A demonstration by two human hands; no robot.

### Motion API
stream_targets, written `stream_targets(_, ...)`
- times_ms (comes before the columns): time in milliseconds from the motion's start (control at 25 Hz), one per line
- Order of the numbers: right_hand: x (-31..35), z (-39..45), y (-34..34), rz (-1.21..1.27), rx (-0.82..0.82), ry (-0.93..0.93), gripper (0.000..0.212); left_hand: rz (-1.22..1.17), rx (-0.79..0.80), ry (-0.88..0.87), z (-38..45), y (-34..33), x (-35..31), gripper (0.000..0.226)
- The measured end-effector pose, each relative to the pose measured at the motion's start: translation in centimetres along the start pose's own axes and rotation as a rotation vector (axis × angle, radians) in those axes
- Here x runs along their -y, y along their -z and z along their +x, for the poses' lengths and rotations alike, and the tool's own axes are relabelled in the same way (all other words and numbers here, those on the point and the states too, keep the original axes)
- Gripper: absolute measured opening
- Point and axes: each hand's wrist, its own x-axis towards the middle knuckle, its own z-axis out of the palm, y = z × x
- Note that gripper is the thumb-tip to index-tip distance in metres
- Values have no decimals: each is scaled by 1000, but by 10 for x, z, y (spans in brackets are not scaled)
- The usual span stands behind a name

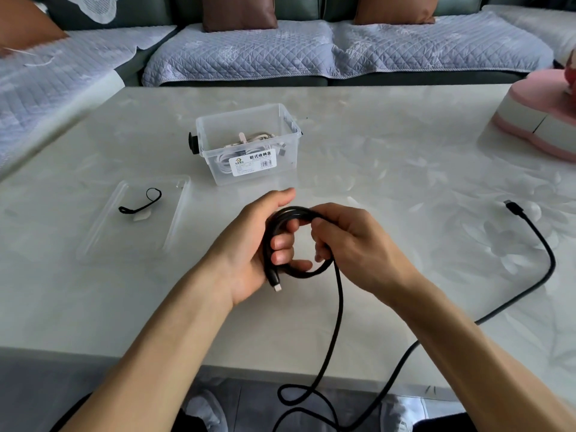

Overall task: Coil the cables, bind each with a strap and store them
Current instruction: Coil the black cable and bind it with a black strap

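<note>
Head view: left hand [249, 244] holds a small coil of the black cable [338, 307] above the table [389, 151]. Coil loops run across the left palm, four fingers [282, 243] curled through the ring from inside, thumb straight and pointing toward the box. A light-tipped connector [276, 287] sticks out below the left palm. Right hand [352, 241] grips the coil's right side, fingers curled over the top strands and around the lower arc; fingertips mostly hidden, exact pinch unclear. Loose cable drops from under the right hand, goes off the near table edge, loops by the floor, comes back up onto the table at right and ends in a black plug [513, 208] lying flat, well apart from both hands. Black strap [144, 203] lies on a clear lid [174, 219] left of the hands, untouched. Clear storage box [249, 145] sits beyond the hands, light cables [249, 141] inside. Pink and white object [539, 116] at far right edge. Sofa [280, 48] behind the table.
</note>
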Motion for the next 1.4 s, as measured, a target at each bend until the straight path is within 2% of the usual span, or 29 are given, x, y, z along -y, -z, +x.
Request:
stream_targets(80, 1, 0, -1, -83, 55, 16, 26, 132, -15, 21, -1, 1, -1, 44)
stream_targets(160, 1, 1, 0, -49, 67, -7, 24, 177, -71, -12, -1, -2, 1, 46)
stream_targets(280, -4, -2, 1, 216, 77, -111, 15, 31, -159, -88, 2, -7, 2, 46)
stream_targets(440, -2, -10, -2, 474, 216, -163, 16, -187, -192, -171, 3, -7, 0, 46)
stream_targets(600, 1, 1, -3, 683, 82, -150, 23, -344, -103, -145, 1, -9, 7, 43)
stream_targets(680, 1, 4, 3, 528, 39, -133, 25, -307, -18, -88, -1, -7, 4, 38)
stream_targets(800, 3, 3, 12, 157, 132, -77, 26, -50, -2, 10, -4, -3, -1, 42)
stream_targets(920, 4, -1, 6, 223, 139, -124, 23, 26, -136, -21, -1, -9, 2, 46)
stream_targets(1040, 2, -6, 0, 392, 175, -155, 19, -136, -273, -101, 4, -13, 5, 44)
stream_targets(1160, 1, -5, 0, 491, 119, -162, 15, -292, -189, -94, 6, -7, 5, 44)
stream_targets(1240, 1, -3, 2, 463, 67, -151, 17, -288, -102, -49, 5, -3, 3, 43)
stream_targets(1320, 2, -5, -2, 381, 77, -149, 19, -264, -145, -55, 3, -1, 1, 42)
stream_targets(1400, -2, -5, -6, 373, 43, -194, 23, -328, -253, -129, 5, 4, -2, 43)
